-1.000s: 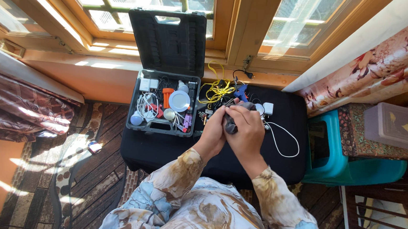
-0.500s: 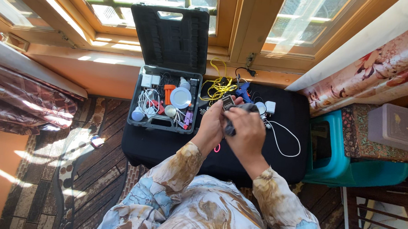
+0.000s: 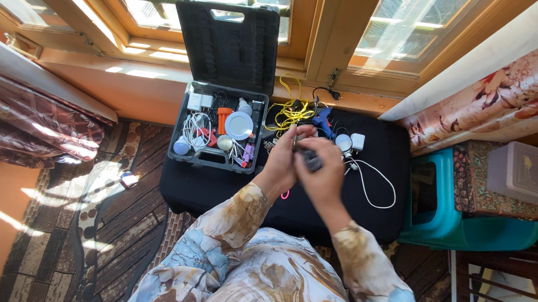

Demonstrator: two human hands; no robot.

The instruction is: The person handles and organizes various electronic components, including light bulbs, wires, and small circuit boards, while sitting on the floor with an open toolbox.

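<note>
Both hands meet over the middle of a low black table. The right hand has its fingers curled shut around a small dark object, too blurred to name, held just above the tabletop. The left hand presses against it from the left, fingers bent in toward the same object; whether they grip it or only steady it cannot be told.

The work looks mid-way: the object is in hand, while the parts around it lie loose and unpacked. On the left of the table stands an open black tool case, its ribbed lid propped up against the window, its tray full of white cables, an orange piece and a round white disc. Beyond the hands lie a tangle of yellow wire and a blue glue gun; a white cable loops to the right.

Far right, a grey lidded box with a small yellowish label rests on a patterned surface beside a teal stool.
</note>
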